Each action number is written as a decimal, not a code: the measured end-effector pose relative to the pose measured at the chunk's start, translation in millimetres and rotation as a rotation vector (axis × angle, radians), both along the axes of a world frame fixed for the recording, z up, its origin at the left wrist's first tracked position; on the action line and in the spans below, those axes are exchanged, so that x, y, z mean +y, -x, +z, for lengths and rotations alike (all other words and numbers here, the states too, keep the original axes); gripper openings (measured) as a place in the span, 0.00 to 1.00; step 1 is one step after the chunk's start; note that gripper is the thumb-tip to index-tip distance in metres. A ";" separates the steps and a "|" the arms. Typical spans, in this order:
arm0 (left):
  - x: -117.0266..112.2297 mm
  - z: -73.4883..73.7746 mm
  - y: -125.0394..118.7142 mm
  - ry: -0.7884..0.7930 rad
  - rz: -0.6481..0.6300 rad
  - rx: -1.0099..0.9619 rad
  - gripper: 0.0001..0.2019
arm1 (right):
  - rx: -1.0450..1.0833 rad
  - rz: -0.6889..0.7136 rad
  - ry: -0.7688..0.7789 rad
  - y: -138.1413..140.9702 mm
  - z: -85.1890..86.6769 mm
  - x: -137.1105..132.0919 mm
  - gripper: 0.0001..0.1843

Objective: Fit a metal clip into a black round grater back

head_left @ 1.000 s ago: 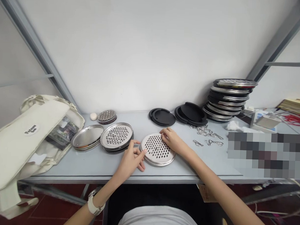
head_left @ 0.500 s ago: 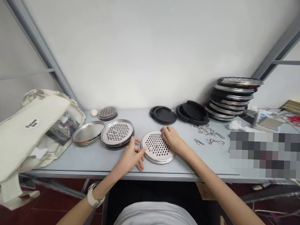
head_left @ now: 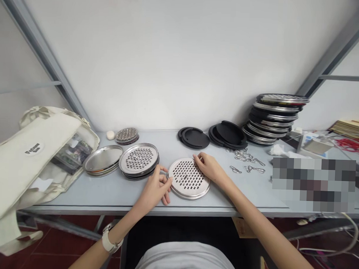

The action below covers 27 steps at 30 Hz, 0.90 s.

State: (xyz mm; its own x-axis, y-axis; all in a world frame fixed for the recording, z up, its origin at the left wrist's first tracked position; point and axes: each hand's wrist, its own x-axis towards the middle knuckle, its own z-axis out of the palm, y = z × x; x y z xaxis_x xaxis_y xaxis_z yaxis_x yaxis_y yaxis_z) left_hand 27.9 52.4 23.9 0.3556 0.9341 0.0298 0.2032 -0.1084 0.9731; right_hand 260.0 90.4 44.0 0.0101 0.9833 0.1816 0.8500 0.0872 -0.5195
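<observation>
A round perforated metal disc with a raised rim lies flat in front of me, apparently stacked on another rimmed piece. My left hand is at its left edge, fingers apart, with the thumb tip at the rim. At the disc's upper right edge rests my right hand, its bent fingers closed on the rim and its fingertips partly hidden. Left of my left hand, a metal disc with slotted holes tops a short stack. Beside that stack are plain shallow metal lids.
Black round bases and black dishes lie behind. A tall stack of rimmed discs stands back right, near loose metal clips. Small textured discs and a white round object sit back left. A cream bag overhangs the table's left.
The view has shifted slightly. Both hands stay at the disc's edges in nearly the same pose; the disc looks much the same.
</observation>
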 end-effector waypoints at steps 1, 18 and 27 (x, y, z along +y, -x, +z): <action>0.6 -1.4 0.3 -0.002 -0.003 0.000 0.18 | 0.013 -0.011 0.014 -0.1 -0.2 0.1 0.23; 90.3 108.1 -89.6 -0.791 -0.212 0.995 0.09 | 0.204 -0.097 -0.109 -34.2 16.2 9.6 0.27; 151.3 81.2 -118.3 -0.823 -0.505 1.074 0.17 | 0.361 -0.188 -0.069 -84.1 15.5 18.4 0.33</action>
